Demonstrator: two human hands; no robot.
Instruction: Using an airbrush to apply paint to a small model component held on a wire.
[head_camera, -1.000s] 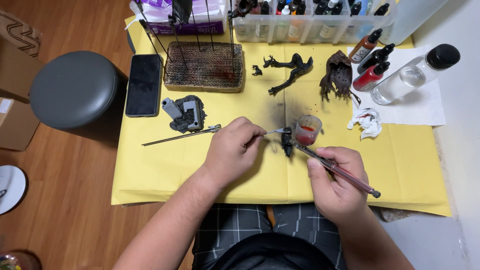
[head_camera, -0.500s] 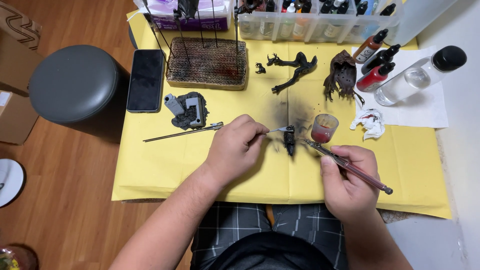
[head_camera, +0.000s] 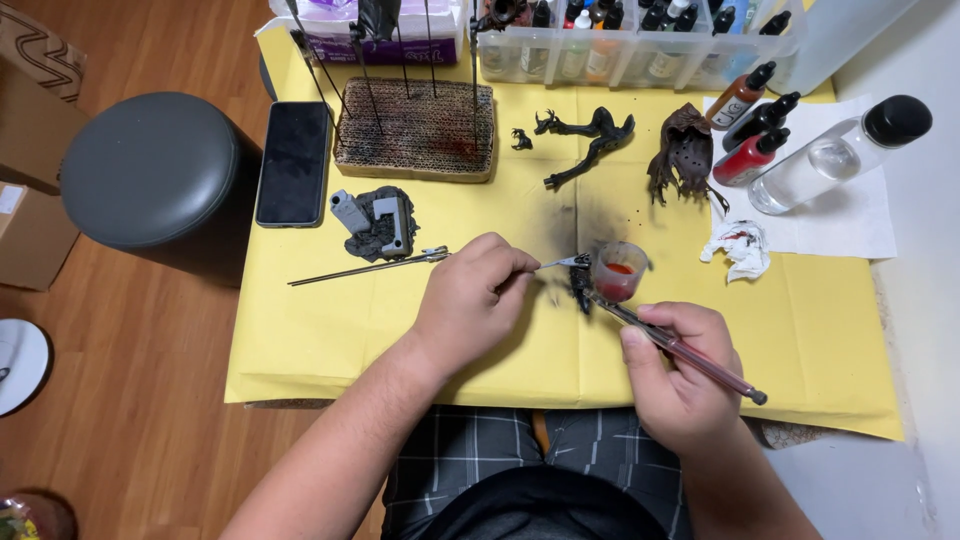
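Observation:
My left hand is closed on a thin metal clip rod whose tip holds a small dark miniature part just above the yellow paper. My right hand grips a slim brush with a dark red handle, its tip resting against the miniature part. A small clear cup with red paint stands right behind the part, next to a black sprayed smudge on the paper.
A second clip rod lies left of my left hand, near a grey model base and a black phone. Behind are a cardboard block with rods, dark figure parts, paint bottles, a stained tissue and a round stool.
Both hands have stayed together over the small part with only slight shifts. The view has drifted a little, so the cup and the hands sit slightly differently in the picture.

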